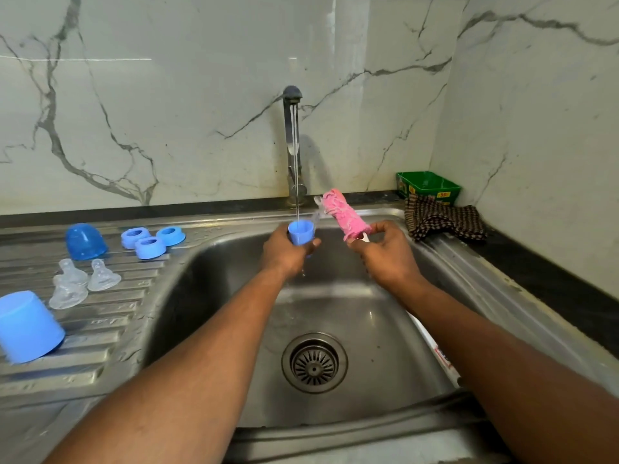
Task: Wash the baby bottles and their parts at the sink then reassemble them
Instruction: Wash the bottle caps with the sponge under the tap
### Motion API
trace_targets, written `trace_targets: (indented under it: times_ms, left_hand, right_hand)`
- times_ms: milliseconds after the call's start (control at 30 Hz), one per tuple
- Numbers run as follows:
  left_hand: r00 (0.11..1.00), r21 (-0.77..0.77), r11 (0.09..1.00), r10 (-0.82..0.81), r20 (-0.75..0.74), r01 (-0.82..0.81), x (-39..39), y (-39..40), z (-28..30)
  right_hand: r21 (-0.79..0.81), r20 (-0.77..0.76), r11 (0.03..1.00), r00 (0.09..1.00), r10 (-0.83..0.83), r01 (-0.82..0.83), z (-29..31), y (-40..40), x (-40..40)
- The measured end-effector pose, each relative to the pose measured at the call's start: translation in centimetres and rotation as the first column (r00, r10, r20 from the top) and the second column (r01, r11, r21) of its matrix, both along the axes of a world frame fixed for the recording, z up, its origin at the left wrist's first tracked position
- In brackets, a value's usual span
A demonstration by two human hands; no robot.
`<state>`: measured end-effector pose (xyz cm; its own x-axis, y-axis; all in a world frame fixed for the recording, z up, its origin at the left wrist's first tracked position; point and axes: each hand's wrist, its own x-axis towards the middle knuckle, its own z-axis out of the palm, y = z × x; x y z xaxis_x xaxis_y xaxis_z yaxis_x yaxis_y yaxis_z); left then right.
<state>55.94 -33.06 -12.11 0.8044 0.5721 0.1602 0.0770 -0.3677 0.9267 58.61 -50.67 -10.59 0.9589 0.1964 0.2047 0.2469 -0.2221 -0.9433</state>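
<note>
— What is my left hand (284, 254) doing?

— It grips a small light-blue bottle cap (300, 232), fingers curled round it, open end up under the thin stream from the tap (292, 142), above the sink (335, 313).

— And my right hand (385, 252)?

— I see it pinching the lower end of a pink bottle-brush sponge (341, 214), which tilts up and away toward the tap base, just beside the cap but not touching it.

— Where are the other parts?

— On the ribbed drainboard (100, 329) to the left. A darker blue dome cap (85, 242) lies at the back, with three light-blue screw rings (152, 238) clustered just right of it. Nearer me, the clear silicone teats (83, 283) sit close together; I cannot count them surely. A large light-blue cap (28, 326) stands mouth down at the left edge.

— Anything on the right?

— A brown checked cloth (442, 219) lies on the dark worktop (552, 283) at the sink's corner, with a green tub (428, 184) behind it against the marble wall.
</note>
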Motion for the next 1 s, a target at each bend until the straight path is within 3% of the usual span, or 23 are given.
trace_targets:
  times_ms: [67, 167, 267, 367, 500, 533, 667, 800, 1000]
  left_hand:
    - [1.0, -0.038, 0.999, -0.017, 0.003, 0.017, 0.7, 0.2, -0.3]
    - [0.992, -0.113, 0.993, -0.057, -0.116, 0.044, 0.8, 0.2, -0.9]
    - [0.998, -0.075, 0.996, -0.053, -0.033, 0.051, 1.5, 0.2, -1.3]
    - [0.986, -0.108, 0.984, -0.147, -0.071, 0.139, 1.2, 0.2, -1.6]
    - [0.984, -0.033, 0.999, -0.034, 0.178, 0.041, 1.6, -0.5, -0.7]
    - [0.983, -0.048, 0.998, -0.022, 0.182, 0.031, 1.6, -0.8, -0.4]
    - [0.99, -0.066, 0.99, -0.132, -0.054, 0.128, 0.9, -0.9, -2.0]
    - [0.995, -0.148, 0.985, -0.083, 0.055, 0.09, 0.9, -0.8, -1.0]
    - [0.997, -0.034, 0.997, -0.075, -0.035, 0.073, 0.0, 0.5, -2.1]
  right_hand:
    - [0.005, 0.016, 1.0, 1.0, -0.011, 0.011, -0.3, -0.1, 0.4]
    - [-0.044, 0.05, 0.999, 0.999, -0.012, 0.014, -0.3, 0.0, 0.0]
    - [-0.048, 0.063, 0.999, 0.998, -0.014, 0.017, -0.2, -0.2, -0.1]
    - [-0.055, 0.062, 0.998, 0.998, -0.003, 0.006, -0.3, -0.1, -0.2]
    - [-0.066, 0.067, 0.998, 0.998, 0.014, -0.01, -0.2, -0.1, -0.3]
    - [-0.067, 0.071, 0.998, 0.997, 0.018, -0.013, -0.2, -0.1, -0.3]
    - [-0.066, 0.055, 0.997, 0.998, 0.04, -0.036, -0.1, -0.2, -0.3]
    - [-0.073, 0.06, 0.997, 0.997, 0.039, -0.035, 0.2, -0.3, -0.5]
    - [-0.124, 0.048, 0.99, 0.997, 0.068, -0.061, -0.2, 0.0, -0.5]
